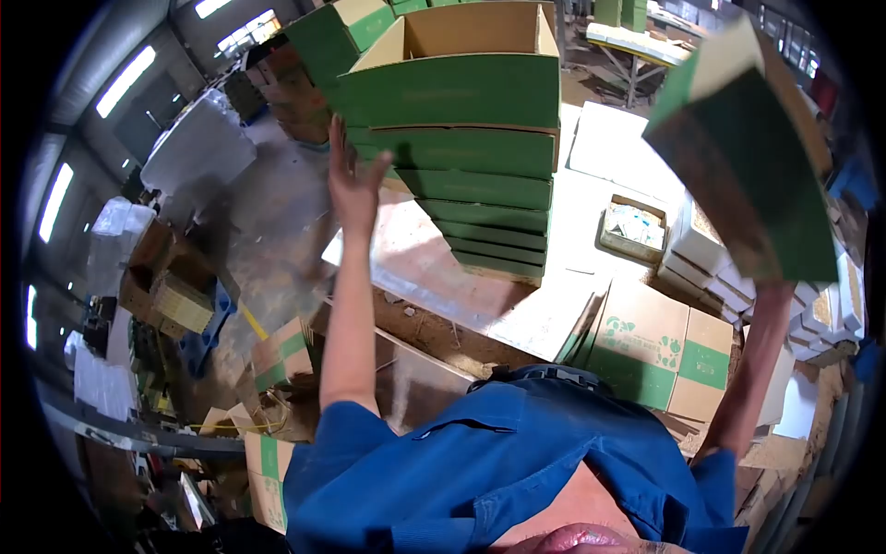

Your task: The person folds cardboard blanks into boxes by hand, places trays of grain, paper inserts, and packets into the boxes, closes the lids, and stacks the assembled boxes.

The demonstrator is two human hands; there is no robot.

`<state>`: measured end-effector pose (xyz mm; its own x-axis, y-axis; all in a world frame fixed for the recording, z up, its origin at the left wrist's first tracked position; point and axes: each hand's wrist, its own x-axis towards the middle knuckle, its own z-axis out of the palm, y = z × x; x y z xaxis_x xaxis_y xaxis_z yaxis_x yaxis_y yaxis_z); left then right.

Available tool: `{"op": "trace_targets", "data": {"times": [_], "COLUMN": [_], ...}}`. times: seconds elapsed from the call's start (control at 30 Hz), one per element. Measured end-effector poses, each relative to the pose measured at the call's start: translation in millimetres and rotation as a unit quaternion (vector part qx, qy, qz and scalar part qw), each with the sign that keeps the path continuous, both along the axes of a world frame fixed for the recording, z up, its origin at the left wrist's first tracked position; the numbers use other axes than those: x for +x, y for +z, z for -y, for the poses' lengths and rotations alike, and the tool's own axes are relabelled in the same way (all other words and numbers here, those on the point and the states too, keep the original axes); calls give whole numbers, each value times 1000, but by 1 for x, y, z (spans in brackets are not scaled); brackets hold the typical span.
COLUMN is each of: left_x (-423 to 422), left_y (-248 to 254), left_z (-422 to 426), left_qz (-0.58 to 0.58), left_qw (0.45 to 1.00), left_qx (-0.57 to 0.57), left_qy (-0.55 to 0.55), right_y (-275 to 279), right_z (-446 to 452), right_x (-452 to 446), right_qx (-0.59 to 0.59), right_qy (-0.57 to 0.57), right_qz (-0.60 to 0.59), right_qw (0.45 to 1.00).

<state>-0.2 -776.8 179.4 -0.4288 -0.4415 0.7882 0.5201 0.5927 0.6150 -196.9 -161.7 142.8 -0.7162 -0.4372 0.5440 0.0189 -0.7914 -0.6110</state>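
Note:
A tall stack of open green cardboard boxes [461,88] stands in front of me on the table, the top one showing its brown inside. Beside the stack's left side is my left hand [355,189], fingers spread and nothing in it; whether it touches the cardboard I cannot tell. Up at the right, my right hand holds a separate green and brown cardboard box [752,166], tilted and slightly blurred. That box hides the fingers of this hand, and only the wrist and forearm show below it.
The white tabletop [434,268] carries a small box with packets [635,226]. Flattened printed cartons [646,342] lean near my right side. Stacked white blocks [706,245] stand further right. At the left are a blue pallet [208,337] and loose cartons [281,355] on the floor.

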Motion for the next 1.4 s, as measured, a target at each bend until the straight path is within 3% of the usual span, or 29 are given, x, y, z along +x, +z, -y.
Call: {"op": "trace_targets", "data": {"times": [0.03,0.1,0.13,0.2,0.3,0.4,0.53,0.63,0.73,0.83,0.87,0.9,1.0,1.07,1.13,1.17,1.23,1.27,1.33,1.4], "left_x": [-11,-33,-43,-57,-69,-70,-66,-70,-85,-96,-100,-102,-112,-121,-123,-118,-118,-126,-148,-175], "left_y": [19,41,42,40,28,27,24,32,26,28,30,34,36,22,-1,-11,-32,-47,-102,-171], "left_z": [8,27,36,49,45,45,51,40,36,32,30,26,26,31,40,44,62,75,101,120], "left_qz": [-1,-20,-21,92,108,107,109,16,12,12,13,39,73,89,35,60,47,50,147,212], "left_qw": [1000,987,986,969,972,977,984,992,997,995,995,995,992,988,989,983,932,931,925,863], "left_qx": [4,-35,-33,20,46,29,37,38,-34,9,9,14,33,65,72,92,154,161,226,356], "left_qy": [-7,-155,-159,-228,-205,-180,-133,-122,-67,-97,-94,-91,-101,-108,-124,-145,-325,-323,-269,-289], "right_y": [31,82,101,140,168,177,183,179,160,153,153,151,160,148,149,147,145,154,158,141], "right_z": [13,45,63,124,213,281,315,326,351,366,366,364,345,315,302,298,289,310,359,313], "right_x": [-21,-58,-76,-68,-50,-38,-37,-53,-83,-94,-103,-119,-76,-93,-95,-103,-118,-70,-6,-104], "right_qx": [-5,14,30,99,226,308,333,305,244,211,209,337,412,226,84,159,330,273,189,264], "right_qy": [56,185,260,120,-71,-181,-272,-338,-416,-504,-502,-517,-469,-224,49,-68,-280,-253,-315,-383], "right_qz": [-51,-149,-201,-218,-271,-348,-455,-544,-616,-650,-650,-611,-456,-465,-331,-360,-395,-416,-425,-468], "right_qw": [997,971,944,964,933,867,780,705,622,528,531,497,634,826,938,917,811,830,827,751]}}
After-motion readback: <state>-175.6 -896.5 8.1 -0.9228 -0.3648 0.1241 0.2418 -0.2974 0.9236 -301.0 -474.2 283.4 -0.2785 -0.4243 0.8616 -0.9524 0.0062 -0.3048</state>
